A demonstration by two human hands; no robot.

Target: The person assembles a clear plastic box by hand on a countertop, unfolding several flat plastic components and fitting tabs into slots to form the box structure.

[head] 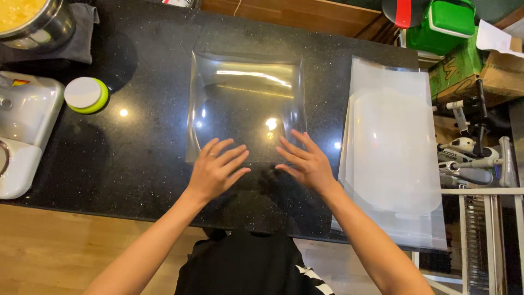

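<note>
So right at the bottom of the view there's the person's black top, and both bare arms reach up from it over a black speckled countertop (142,158). The left hand (215,170) and right hand (307,162) are both flat, palms down, fingers spread wide, not gripping anything. The fingertips of each hand sit on the near edge of a clear plastic sheet (245,104); the palms look to be over bare counter just short of that edge. There's a ring on one finger of the left hand.

The clear sheet is roughly square, lies on the counter middle, and its edges curl up a bit, so the ceiling lights bounce off it in bright streaks.

Just right of the sheet, not touching it, is a stack of frosted plastic sheets (390,158), which hangs over the counter's right end. Well left of the sheet is a small round container with a white lid and green rim (85,94), and further left at the counter's end a white appliance (24,131), only partly in frame.

Beyond the sheet, in the far left corner, a metal pot with something yellow in it (33,22) stands on a grey cloth (82,43). Far right of the sheet, off the counter, are a green and white box (447,24), cardboard boxes (502,74) and some toy scooters or bikes (472,147) on the floor.
</note>
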